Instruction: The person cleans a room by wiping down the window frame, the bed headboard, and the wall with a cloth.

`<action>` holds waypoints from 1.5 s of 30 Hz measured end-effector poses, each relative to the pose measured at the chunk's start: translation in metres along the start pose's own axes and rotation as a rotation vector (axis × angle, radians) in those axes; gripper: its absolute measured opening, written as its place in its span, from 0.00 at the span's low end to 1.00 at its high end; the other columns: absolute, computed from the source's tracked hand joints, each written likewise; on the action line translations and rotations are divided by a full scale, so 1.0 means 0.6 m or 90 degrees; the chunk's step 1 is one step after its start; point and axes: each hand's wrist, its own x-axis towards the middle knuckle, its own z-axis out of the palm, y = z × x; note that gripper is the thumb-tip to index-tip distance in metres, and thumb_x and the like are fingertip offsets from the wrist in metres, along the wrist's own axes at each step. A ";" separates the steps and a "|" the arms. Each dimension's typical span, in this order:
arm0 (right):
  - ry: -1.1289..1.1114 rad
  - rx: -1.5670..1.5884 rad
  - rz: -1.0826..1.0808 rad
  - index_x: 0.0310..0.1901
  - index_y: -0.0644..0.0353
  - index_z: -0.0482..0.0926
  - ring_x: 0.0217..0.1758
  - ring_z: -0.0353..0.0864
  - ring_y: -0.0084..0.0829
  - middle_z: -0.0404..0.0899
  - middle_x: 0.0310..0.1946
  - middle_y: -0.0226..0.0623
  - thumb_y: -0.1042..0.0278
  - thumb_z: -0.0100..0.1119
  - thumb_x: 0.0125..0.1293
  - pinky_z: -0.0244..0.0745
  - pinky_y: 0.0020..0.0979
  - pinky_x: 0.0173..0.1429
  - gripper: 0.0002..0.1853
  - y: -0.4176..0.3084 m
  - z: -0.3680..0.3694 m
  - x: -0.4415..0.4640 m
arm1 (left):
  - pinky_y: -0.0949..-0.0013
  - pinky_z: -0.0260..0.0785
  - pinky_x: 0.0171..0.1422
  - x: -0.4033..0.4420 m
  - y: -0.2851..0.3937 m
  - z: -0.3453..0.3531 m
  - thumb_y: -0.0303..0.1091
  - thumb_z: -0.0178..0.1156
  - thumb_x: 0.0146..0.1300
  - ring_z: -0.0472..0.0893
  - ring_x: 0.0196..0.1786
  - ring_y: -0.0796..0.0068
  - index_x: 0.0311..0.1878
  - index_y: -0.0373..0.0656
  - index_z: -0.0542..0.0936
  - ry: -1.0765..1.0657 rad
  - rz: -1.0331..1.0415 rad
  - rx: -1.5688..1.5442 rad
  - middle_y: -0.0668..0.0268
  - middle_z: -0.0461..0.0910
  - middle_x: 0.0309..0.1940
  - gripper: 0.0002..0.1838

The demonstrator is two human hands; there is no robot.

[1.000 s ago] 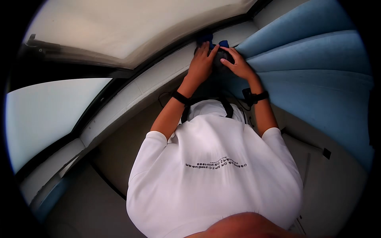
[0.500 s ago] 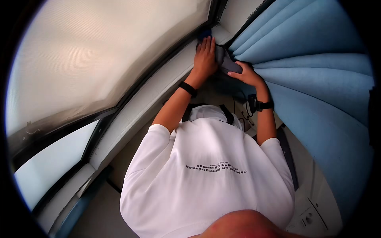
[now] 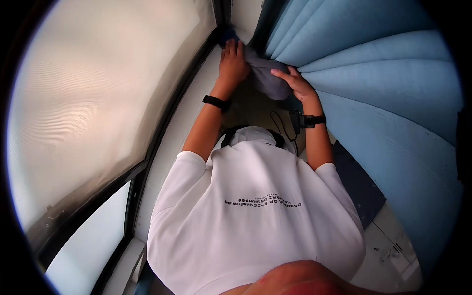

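In the head view, the grey cloth (image 3: 270,86) is soft, bunched and slightly purplish, with rounded folds and a lower end that bulges down. It is at the upper middle of the frame, between the two hands. A dark blue piece (image 3: 227,36) shows at the fingertips of the left hand (image 3: 233,66); whether it is part of the cloth is unclear.

The left hand is open, its visible fingers extended and close together, pointing to the corner by the window frame (image 3: 169,91). The cloth emerges just to the right of those fingers. The right hand (image 3: 301,86) is partly open at the cloth's upper right edge — thumb across its near face, fingers higher up beside the blue curtain (image 3: 373,73). Most of the cloth's bulk hangs below and left of that thumb; how firmly it is pinched, I cannot tell.

Black bands circle both wrists, the right one carrying a small black device (image 3: 297,120). A thin dark cable (image 3: 279,129) loops below the cloth — above the white shirt (image 3: 260,226).
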 end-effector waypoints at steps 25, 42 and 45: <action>0.321 -0.875 -0.400 0.52 0.65 0.76 0.49 0.81 0.53 0.83 0.47 0.53 0.67 0.62 0.60 0.74 0.51 0.55 0.20 -0.065 0.091 0.226 | 0.58 0.69 0.67 -0.045 0.076 -0.102 0.29 0.62 0.52 0.75 0.63 0.52 0.58 0.32 0.75 0.053 0.001 0.050 0.52 0.75 0.54 0.27; 0.194 -0.923 -0.414 0.63 0.53 0.78 0.53 0.78 0.47 0.74 0.57 0.41 0.76 0.61 0.57 0.81 0.48 0.54 0.28 -0.105 0.149 -0.007 | 0.42 0.62 0.72 -0.030 0.069 -0.173 0.39 0.61 0.60 0.72 0.66 0.46 0.61 0.34 0.72 0.071 0.080 0.033 0.49 0.69 0.63 0.28; 0.070 -0.931 -0.398 0.64 0.50 0.78 0.52 0.79 0.46 0.74 0.55 0.40 0.75 0.59 0.58 0.79 0.47 0.56 0.28 -0.117 0.141 -0.027 | 0.40 0.61 0.72 -0.074 0.071 -0.199 0.39 0.60 0.59 0.73 0.67 0.48 0.59 0.34 0.71 0.029 0.049 0.021 0.49 0.69 0.63 0.27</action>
